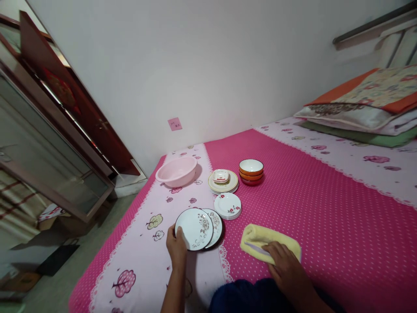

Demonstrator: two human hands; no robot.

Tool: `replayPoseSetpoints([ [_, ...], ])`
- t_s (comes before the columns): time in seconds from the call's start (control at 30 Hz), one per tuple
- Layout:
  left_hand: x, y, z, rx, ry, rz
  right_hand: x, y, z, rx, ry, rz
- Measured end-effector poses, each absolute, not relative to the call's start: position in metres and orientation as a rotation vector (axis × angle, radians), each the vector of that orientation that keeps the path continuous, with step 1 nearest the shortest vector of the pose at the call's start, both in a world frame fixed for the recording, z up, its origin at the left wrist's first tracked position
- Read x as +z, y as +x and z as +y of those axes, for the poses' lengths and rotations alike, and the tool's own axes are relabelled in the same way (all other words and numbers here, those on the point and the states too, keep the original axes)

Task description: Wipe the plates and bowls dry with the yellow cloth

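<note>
My left hand (177, 246) grips the left rim of a white plate (192, 228) with a dark edge and a floral print, thumb on top. That plate partly covers a matching plate (215, 224) to its right. In my right hand (282, 261) is a folded yellow towel (269, 237), pinched at its near side above the pink bedspread. Just beyond the plates sits a stack of small white plates (227, 203) with red flowers. Behind it a stack of cream plates (230, 184) carries a small squarish white dish (220, 175).
A pink basin (177, 173) stands at the back left of the bed (312, 195). Several orange and red bowls (251, 171) are stacked right of the cream plates. Pillows (361, 108) lie at the far right. A wall is behind the bed, and a reddish-brown door (81, 104) is at left.
</note>
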State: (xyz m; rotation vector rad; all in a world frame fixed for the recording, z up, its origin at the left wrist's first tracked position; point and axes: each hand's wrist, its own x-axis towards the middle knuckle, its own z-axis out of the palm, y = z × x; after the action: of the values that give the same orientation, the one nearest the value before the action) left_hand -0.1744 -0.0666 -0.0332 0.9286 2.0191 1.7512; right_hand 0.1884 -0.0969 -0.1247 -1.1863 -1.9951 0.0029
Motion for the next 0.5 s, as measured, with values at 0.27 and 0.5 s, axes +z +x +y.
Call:
replayPoseSetpoints([
  [0.27,-0.021,-0.158,-0.113,1.772,0.477,1.700,-0.121,0.186,-0.097,-0.004,-1.183,-1.987],
  [0.5,-0.026,-0.078,-0.149,1.464,0.024,0.966,-0.121,0.188,-0.097,0.016,-1.188,-1.994],
])
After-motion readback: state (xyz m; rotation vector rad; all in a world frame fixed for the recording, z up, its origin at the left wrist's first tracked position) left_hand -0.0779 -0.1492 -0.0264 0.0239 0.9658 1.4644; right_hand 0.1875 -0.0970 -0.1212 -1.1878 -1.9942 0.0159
